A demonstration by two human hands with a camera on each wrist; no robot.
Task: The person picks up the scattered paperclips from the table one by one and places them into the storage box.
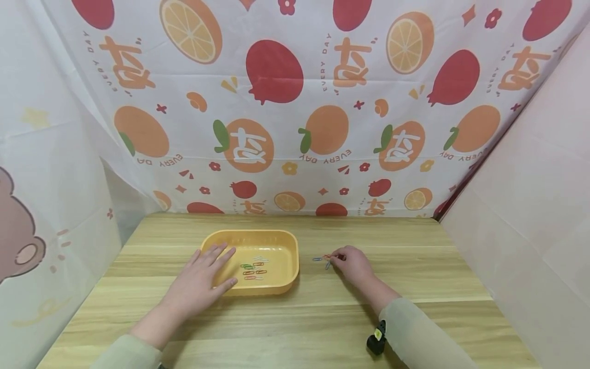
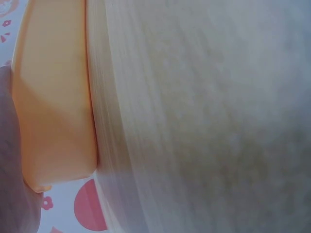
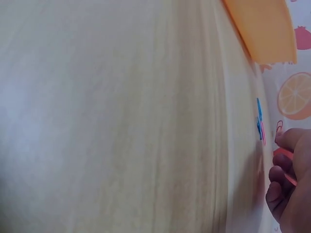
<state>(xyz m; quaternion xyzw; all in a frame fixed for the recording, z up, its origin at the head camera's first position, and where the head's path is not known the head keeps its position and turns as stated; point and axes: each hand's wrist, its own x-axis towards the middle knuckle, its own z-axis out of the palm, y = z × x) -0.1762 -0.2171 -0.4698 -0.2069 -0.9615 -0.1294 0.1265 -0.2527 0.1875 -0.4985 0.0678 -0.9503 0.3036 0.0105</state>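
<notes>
A yellow plastic tray (image 1: 276,289) sits on the table with several coloured paper clips (image 1: 249,272) scattered on its bottom. My left hand (image 1: 200,274) rests over the tray's left side, fingers spread and fairly straight. To the right of the tray, my right hand (image 1: 355,265) pinches a red paper clip (image 3: 279,127) between thumb and finger, a little above the table in the right wrist view. Beside those fingertips lie a few loose clips, among them a blue paper clip (image 1: 317,259). The left wrist view shows the tray's outer wall (image 2: 58,97) and only an edge of the hand.
The wood-grain table (image 1: 295,333) ends at a fruit-printed cloth (image 1: 295,174) behind. Pale cloth walls stand at the left and right sides. A small black device (image 1: 376,341) is at the right sleeve's cuff.
</notes>
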